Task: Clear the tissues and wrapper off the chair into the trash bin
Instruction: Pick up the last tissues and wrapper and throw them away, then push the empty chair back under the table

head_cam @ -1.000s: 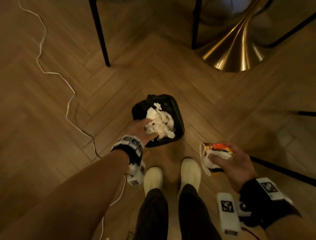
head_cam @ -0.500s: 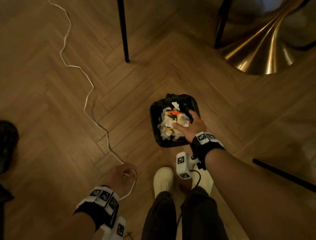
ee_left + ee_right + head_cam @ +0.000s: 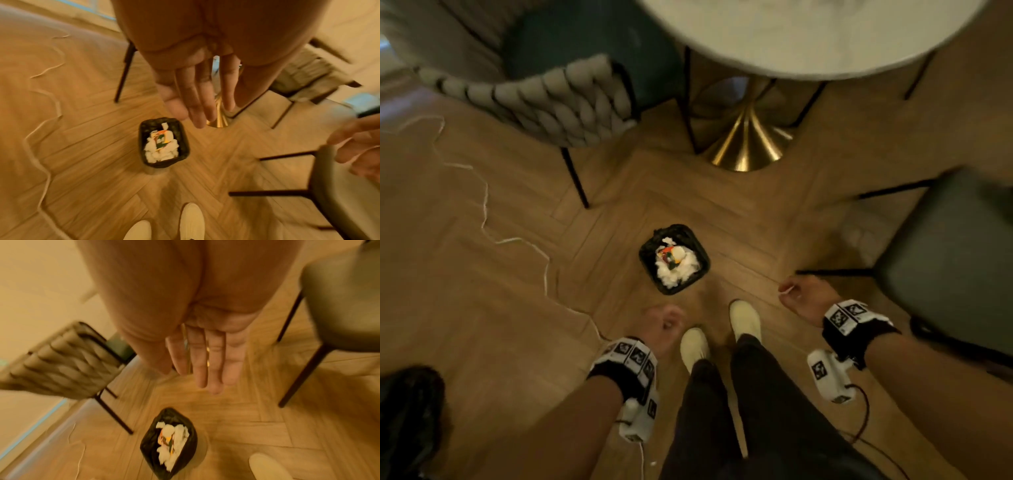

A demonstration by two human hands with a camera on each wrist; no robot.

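Observation:
The black-lined trash bin [image 3: 647, 255] stands on the floor just ahead of my shoes. It holds a heap of white tissues [image 3: 676, 275] with the orange and green wrapper [image 3: 669, 255] on top. My left hand [image 3: 664, 325] hangs empty, near and left of the bin. In the left wrist view its fingers [image 3: 197, 105] are straight above the bin [image 3: 142, 142]. My right hand [image 3: 801, 294] hovers right of the bin, also empty, its fingers [image 3: 205, 361] straight. The dark-seated chair [image 3: 945, 274] is on the right.
A chair with a woven back [image 3: 551, 99] stands at the upper left. A round pale table [image 3: 808, 34] on a gold base [image 3: 746, 144] is straight ahead. A white cable [image 3: 482, 205] snakes across the wooden floor on the left. A dark object [image 3: 407, 411] lies at the lower left.
My right hand let go of the wrapper into the bin and drew back to the right. The view rose and pulled away from the bin. Both hands are now empty.

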